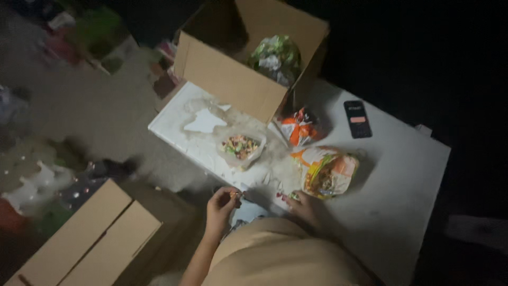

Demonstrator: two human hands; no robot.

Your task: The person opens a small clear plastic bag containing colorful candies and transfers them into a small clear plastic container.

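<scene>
My left hand (221, 206) is raised at the near edge of the white table (391, 175), with its fingertips pinched on a small object too dim to identify. My right hand (304, 205) rests on the table and touches the lower edge of a clear plastic bag of colourful pieces (327, 172). A clear plastic tub of mixed coloured small pieces (241, 146) stands just beyond my left hand. An orange-and-white bag (299, 128) lies behind the tub and the large bag.
An open cardboard box (233, 74) with a green-and-white bag (276, 57) inside stands at the table's far side. A dark phone (357, 118) lies at the back right. Another cardboard box (92, 241) sits on the floor at my left, among dim clutter.
</scene>
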